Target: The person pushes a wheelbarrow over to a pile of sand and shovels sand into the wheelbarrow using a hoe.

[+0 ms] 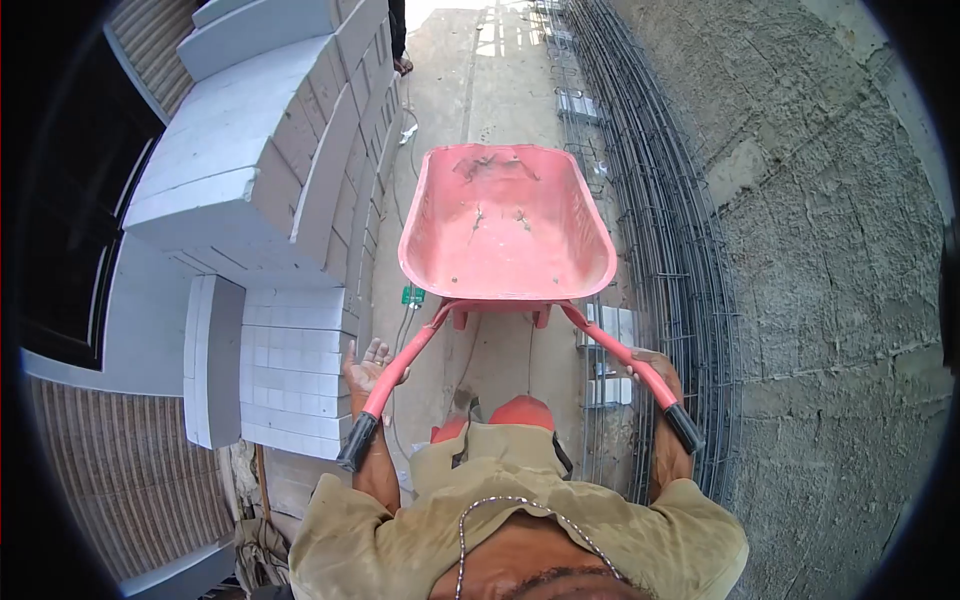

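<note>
A red wheelbarrow (508,225) stands right in front of me, its tray holding only some dirt and worn marks. Its two red handles reach back toward me and end in black grips. My left hand (368,368) is at the left handle (398,366), palm up and fingers spread, with the bar crossing over it. On the other side, my right hand (660,364) is curled at the right handle (640,372), ahead of the black grip; the bar hides part of it.
White blocks (240,130) are stacked high along the left. Long bundles of steel rebar (665,220) lie on the right beside a rough cement wall (820,250). A cable and a small green object (412,295) lie on the concrete floor. A person's foot (403,66) shows far ahead.
</note>
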Action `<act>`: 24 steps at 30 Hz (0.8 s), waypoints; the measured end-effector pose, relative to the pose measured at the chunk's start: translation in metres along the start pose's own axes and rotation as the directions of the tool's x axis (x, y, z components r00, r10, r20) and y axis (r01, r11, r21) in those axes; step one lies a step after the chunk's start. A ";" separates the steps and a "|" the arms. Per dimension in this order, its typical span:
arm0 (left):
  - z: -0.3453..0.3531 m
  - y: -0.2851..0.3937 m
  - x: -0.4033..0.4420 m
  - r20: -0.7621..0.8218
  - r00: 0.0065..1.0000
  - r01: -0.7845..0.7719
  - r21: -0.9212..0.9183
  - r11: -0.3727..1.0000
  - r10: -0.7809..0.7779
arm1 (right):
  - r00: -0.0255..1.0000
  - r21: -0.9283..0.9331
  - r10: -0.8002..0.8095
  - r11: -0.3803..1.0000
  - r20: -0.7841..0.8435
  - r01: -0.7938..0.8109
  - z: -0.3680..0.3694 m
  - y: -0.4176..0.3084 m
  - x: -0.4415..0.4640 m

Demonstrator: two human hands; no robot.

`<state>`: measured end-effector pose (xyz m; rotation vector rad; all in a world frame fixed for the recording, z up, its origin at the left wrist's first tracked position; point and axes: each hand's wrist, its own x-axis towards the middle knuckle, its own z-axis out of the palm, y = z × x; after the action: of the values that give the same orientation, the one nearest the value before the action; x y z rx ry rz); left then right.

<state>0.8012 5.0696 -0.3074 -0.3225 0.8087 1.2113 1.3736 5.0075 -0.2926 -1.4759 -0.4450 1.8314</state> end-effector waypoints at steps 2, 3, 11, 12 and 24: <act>0.077 0.018 0.058 0.020 1.000 0.011 0.063 0.998 -0.012 | 0.995 -0.047 -0.017 0.999 -0.099 0.013 0.015 -0.076 0.036; 0.112 0.025 0.086 0.038 0.999 0.018 0.107 0.994 -0.023 | 0.992 -0.087 -0.005 0.996 -0.130 -0.006 0.019 -0.111 0.064; 0.290 0.074 0.358 0.068 0.998 0.005 -0.002 1.000 -0.005 | 0.980 -0.140 -0.043 0.990 -0.192 0.016 0.008 -0.303 0.316; 0.311 0.095 0.391 0.053 0.998 0.019 0.003 1.000 -0.019 | 0.979 -0.127 -0.033 0.992 -0.202 0.007 0.008 -0.329 0.353; 0.730 0.188 0.791 0.191 0.973 -0.032 0.668 0.743 -0.129 | 0.977 -0.143 -0.046 0.990 -0.209 0.016 -0.010 -0.753 0.731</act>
<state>1.0013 6.1436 -0.3262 0.3862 0.9711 0.8109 1.5710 6.0385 -0.2991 -1.7293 -0.4972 1.6241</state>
